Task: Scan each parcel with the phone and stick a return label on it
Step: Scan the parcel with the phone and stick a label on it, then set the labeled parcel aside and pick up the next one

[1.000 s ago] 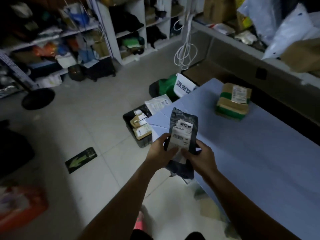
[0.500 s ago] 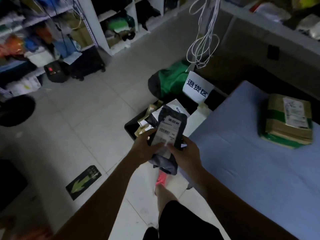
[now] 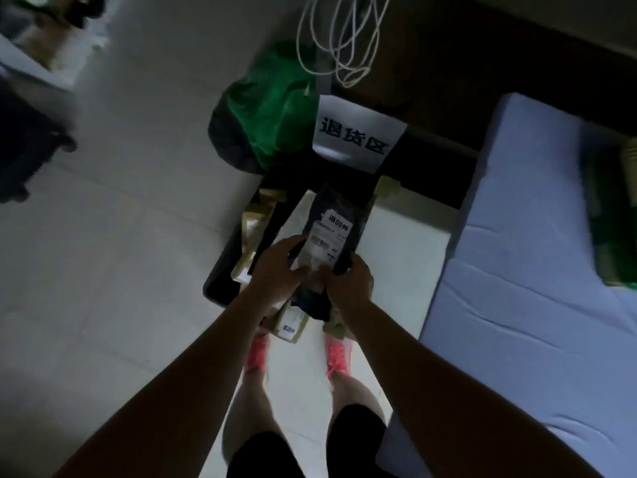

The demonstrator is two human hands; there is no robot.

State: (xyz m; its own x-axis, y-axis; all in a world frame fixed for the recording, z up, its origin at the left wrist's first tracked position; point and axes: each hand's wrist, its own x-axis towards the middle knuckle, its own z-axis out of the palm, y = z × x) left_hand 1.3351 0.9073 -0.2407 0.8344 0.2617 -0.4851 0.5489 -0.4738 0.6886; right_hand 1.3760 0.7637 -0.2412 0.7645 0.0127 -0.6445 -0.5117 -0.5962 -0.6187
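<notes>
A dark soft parcel [image 3: 336,222] with a white shipping label and a white return sticker [image 3: 337,221] is held over a black crate [image 3: 220,288] on the floor. My left hand [image 3: 279,267] grips its lower left edge and my right hand [image 3: 351,281] grips its lower right edge. The crate holds several tan padded parcels [image 3: 248,243], and one of them, a tan parcel [image 3: 291,326], shows a return sticker. No phone is in view.
A white sign with black characters [image 3: 355,136] stands behind the crate, next to a green bag [image 3: 272,112]. A table under a blue cloth [image 3: 537,270] runs along the right, a green-taped box [image 3: 617,243] at its edge. White cables [image 3: 344,39] hang above. My feet in pink shoes [image 3: 336,357] stand below.
I stepped from the table to the crate and tilted my view down. Both hands carried the dark parcel over the crate, keeping the same grip.
</notes>
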